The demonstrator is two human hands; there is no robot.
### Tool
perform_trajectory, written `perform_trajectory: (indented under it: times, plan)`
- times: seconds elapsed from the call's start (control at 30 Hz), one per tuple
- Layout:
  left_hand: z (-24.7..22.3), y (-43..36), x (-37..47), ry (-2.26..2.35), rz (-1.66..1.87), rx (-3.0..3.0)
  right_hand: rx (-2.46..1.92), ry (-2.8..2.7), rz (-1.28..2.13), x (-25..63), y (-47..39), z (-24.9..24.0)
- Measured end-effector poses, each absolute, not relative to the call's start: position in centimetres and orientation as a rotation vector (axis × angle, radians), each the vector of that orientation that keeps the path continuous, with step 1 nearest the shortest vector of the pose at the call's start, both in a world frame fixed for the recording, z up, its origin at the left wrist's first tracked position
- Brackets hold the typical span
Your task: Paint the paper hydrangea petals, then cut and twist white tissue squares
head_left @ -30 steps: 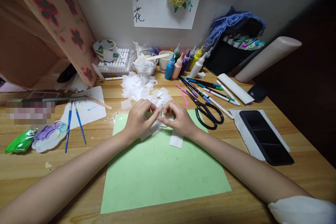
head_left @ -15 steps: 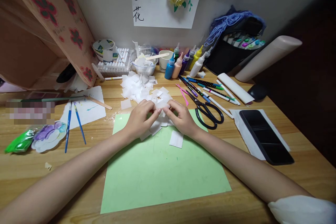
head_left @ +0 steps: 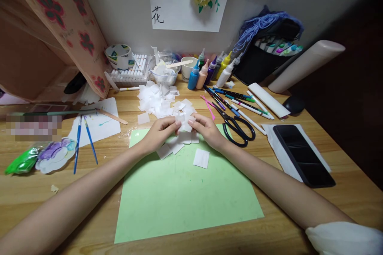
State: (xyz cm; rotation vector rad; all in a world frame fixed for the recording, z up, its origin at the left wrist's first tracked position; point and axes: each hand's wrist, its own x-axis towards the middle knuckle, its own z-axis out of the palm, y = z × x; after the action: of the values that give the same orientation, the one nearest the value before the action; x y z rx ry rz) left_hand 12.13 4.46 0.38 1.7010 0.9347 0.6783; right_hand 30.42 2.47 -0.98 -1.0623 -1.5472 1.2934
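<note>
Between my two hands is a small white paper piece [head_left: 184, 122], pinched at its left edge by my left hand [head_left: 161, 132] and at its right edge by my right hand [head_left: 208, 130]. Both hands are over the far edge of a green sheet [head_left: 185, 199]. Several white squares [head_left: 176, 146] lie under and just below the fingers. One more square [head_left: 201, 158] rests alone on the green sheet, near my right wrist. Beyond my hands spreads a heap of white paper squares [head_left: 155, 99] on the wooden table.
Black scissors [head_left: 236, 127] and several pens [head_left: 245, 105] lie right of my hands. A phone [head_left: 302, 155] is farther right. Paint bottles [head_left: 193, 76] and a clear bowl [head_left: 164, 72] stand at the back. Brushes [head_left: 78, 143] and a palette [head_left: 56, 155] are on the left.
My hands have moved slightly apart, and more of the white paper shows between them. More of the squares beneath my left hand is uncovered.
</note>
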Motion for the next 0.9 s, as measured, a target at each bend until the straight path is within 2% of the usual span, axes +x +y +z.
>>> perform_trajectory:
  times: [0.4,0.7,0.9]
  plan:
    - [0.10,4.77,11.90,0.860,0.732,1.519,-1.049,-1.381,1.351,30.65,2.94,-1.58]
    - [0.35,4.12,12.30,0.950,0.650,1.818,-1.038,-1.506,1.294,30.44,2.52,-0.84]
    - [0.14,4.25,12.23,0.952,0.682,1.739,-1.061,-1.510,1.297,30.47,2.49,-0.70]
